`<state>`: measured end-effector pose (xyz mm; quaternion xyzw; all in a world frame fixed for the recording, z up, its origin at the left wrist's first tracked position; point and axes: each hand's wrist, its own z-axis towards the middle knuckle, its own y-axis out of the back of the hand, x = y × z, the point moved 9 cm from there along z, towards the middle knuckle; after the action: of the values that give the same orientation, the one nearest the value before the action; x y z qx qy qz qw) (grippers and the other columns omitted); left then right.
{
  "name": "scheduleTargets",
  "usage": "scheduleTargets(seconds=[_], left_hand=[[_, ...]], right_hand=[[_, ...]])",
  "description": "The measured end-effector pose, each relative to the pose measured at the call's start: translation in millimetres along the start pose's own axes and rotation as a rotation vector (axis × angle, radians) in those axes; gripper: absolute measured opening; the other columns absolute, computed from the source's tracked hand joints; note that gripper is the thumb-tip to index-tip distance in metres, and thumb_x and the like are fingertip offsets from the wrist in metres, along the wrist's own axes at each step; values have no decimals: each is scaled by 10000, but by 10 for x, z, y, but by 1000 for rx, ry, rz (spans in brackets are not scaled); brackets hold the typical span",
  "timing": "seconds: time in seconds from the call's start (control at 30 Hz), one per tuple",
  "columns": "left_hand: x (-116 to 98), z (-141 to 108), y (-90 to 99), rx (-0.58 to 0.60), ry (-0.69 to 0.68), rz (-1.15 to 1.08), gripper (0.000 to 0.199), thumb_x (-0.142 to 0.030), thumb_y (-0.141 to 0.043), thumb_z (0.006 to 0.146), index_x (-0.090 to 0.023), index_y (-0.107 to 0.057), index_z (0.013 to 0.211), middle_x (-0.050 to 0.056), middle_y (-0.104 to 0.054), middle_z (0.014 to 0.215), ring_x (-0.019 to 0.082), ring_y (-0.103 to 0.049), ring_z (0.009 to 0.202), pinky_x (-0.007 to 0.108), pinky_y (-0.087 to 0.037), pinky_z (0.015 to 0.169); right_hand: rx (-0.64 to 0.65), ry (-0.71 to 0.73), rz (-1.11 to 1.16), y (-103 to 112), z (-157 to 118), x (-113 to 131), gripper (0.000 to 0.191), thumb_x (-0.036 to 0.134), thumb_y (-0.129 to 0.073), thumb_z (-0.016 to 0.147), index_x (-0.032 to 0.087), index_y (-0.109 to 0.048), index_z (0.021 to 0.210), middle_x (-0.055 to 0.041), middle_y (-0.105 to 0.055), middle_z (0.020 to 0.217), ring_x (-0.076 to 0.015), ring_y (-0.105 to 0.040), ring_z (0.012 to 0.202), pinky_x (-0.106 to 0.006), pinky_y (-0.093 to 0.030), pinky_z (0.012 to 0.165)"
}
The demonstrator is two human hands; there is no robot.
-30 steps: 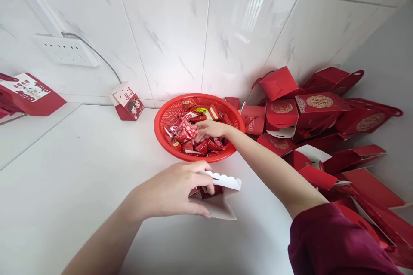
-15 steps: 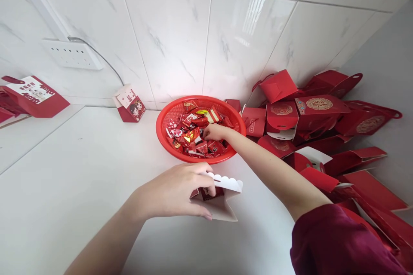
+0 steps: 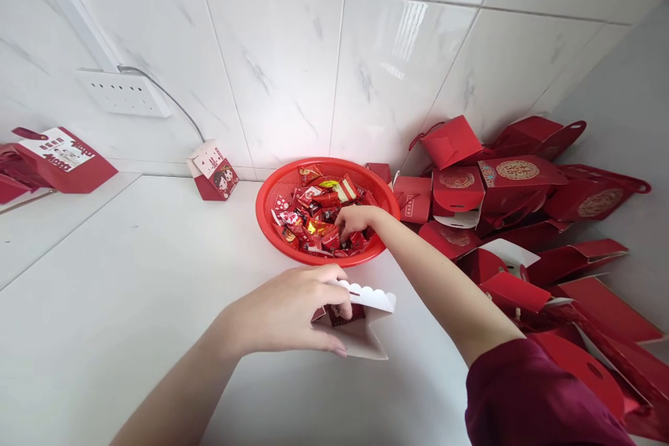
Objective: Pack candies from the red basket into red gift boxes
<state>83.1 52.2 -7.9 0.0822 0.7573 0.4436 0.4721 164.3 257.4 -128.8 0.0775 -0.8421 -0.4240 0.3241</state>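
My left hand point(image 3: 308, 310) grips a small paper gift box point(image 3: 379, 327) by its side, fingers curled over the edge. The box's top is open, with a white scalloped flap, and a dark red wrapped piece point(image 3: 348, 313) shows inside. Behind it stands a red plastic basket point(image 3: 265, 219) holding many wrapped candies point(image 3: 316, 226), mostly red, some gold and yellow. My right hand point(image 3: 356, 219) reaches into the basket from the right. Its fingers are bent down among the candies, and the fingertips are hidden, so what they pinch cannot be made out.
A heap of red gift boxes point(image 3: 515, 188) fills the right side against the wall. One small printed box point(image 3: 215, 174) stands at the back left, and red boxes point(image 3: 67, 160) lie at the far left. A socket strip point(image 3: 125, 94) with a cable is on the tiled wall.
My right hand has shifted slightly right and digs deeper among the candies, some of which have moved. My left hand still holds the box in nearly the same place.
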Motion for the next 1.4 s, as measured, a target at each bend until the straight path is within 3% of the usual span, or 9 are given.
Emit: scheduleTargets(seconds=[0.17, 0.33, 0.5, 0.7, 0.87, 1.03, 1.17, 1.33, 1.4], left_hand=[[-3, -2, 30, -27, 5, 23, 260, -439, -772, 762, -284, -708, 961, -19, -583, 1128, 153, -604, 876, 236, -385, 659], [56, 14, 112, -103, 87, 87, 345, -544, -742, 752, -285, -698, 975, -17, -571, 1024, 138, -557, 752, 246, -366, 610], [112, 25, 132, -127, 131, 136, 408, -607, -709, 753, -302, -690, 1024, -16, -565, 1008, 134, -540, 702, 250, -339, 576], [120, 27, 117, -134, 119, 153, 486, -615, -703, 758, -331, -650, 1148, -11, -567, 1114, 167, -594, 818, 256, -394, 634], [5, 18, 52, -111, 60, 199, 523, -567, -716, 775, -313, -622, 1223, 14, -555, 1207, 205, -602, 944, 286, -438, 738], [-47, 15, 5, -78, 41, 200, 503, -544, -711, 797, -323, -614, 1239, 18, -575, 1122, 201, -597, 922, 291, -449, 756], [-32, 30, 26, -82, 38, 205, 511, -564, -705, 793, -326, -619, 1237, 33, -571, 1150, 211, -598, 939, 295, -456, 769], [-87, 14, -15, -80, 17, 244, 516, -549, -706, 798, -308, -618, 1246, 50, -593, 1117, 238, -588, 973, 317, -459, 795], [-115, 4, -28, -87, 6, 240, 518, -536, -711, 799, -307, -615, 1252, 49, -602, 1121, 245, -583, 1003, 326, -460, 825]], right_hand=[[-301, 53, 180, 311, -174, -114, 229, 317, -708, 770, 186, -781, 943, -30, -761, 943, -173, -666, 864, -249, -477, 800], [-507, 77, 303, 445, -294, -138, 193, 341, -740, 730, 165, -759, 806, -25, -723, 757, -174, -632, 742, -295, -469, 748], [-692, 176, 446, 562, -526, 66, 273, 434, -672, 793, 162, -648, 790, -7, -664, 743, -142, -580, 680, -282, -460, 693], [-876, 446, 791, 540, -1298, 436, 267, 432, -679, 852, 185, -594, 803, 16, -601, 728, -116, -545, 674, -260, -460, 692], [-1041, 466, 818, 438, -2082, 575, 155, 340, -720, 857, 204, -644, 857, 1, -630, 782, -119, -568, 683, -245, -481, 651], [-1079, 482, 688, 405, -2517, 744, 55, 236, -697, 882, 212, -654, 905, -18, -657, 839, -126, -618, 741, -235, -522, 679], [-1041, 446, 575, 328, -2610, 835, 42, 238, -682, 895, 223, -657, 926, -36, -676, 875, -156, -653, 795, -271, -557, 726], [-1095, 345, 447, 313, -2775, 847, 73, 275, -666, 907, 250, -673, 974, -53, -712, 947, -203, -684, 892, -311, -576, 773], [-1043, 381, 419, 309, -2811, 912, 88, 254, -644, 920, 256, -677, 1002, -50, -720, 964, -195, -692, 881, -301, -579, 759]])
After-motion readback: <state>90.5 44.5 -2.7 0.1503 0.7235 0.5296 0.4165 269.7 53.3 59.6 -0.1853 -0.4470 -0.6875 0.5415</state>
